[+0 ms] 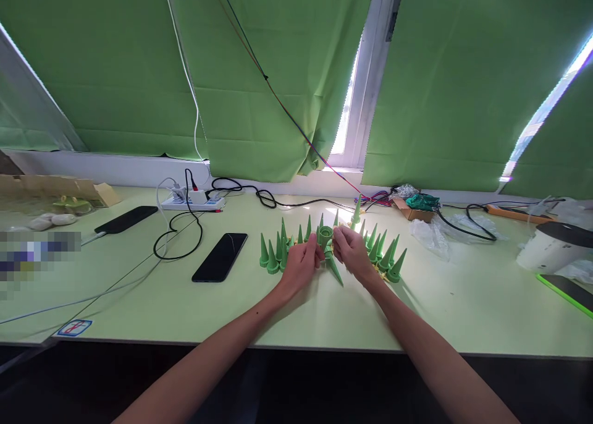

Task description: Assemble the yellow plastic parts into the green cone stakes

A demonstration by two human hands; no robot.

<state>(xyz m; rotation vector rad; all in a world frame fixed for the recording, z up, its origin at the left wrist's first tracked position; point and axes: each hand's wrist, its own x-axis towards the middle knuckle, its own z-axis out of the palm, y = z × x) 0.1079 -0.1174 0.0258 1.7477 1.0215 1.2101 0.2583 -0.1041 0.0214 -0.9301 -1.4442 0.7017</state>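
Near the middle of the table, my left hand point(302, 263) is closed around a green plastic cone piece point(326, 233), its round, ringed base turned up toward me. Close on its right, my right hand point(353, 251) has its fingers pinched together at the edge of that piece; what they hold is too small to make out. Below and between the hands, another green cone point(335, 272) points down toward the front right. Several green cones point(272, 260) stand upright left of my hands, and more green cones point(385, 258) stand to the right, with small yellowish bits among them.
A black phone point(220, 257) lies to the left, with a second dark phone point(132, 219) beyond it. A power strip point(194, 201) with cables sits at the back. Plastic wrapping point(430, 235), a white cup point(553, 248) and a green-edged phone point(567, 291) lie to the right.
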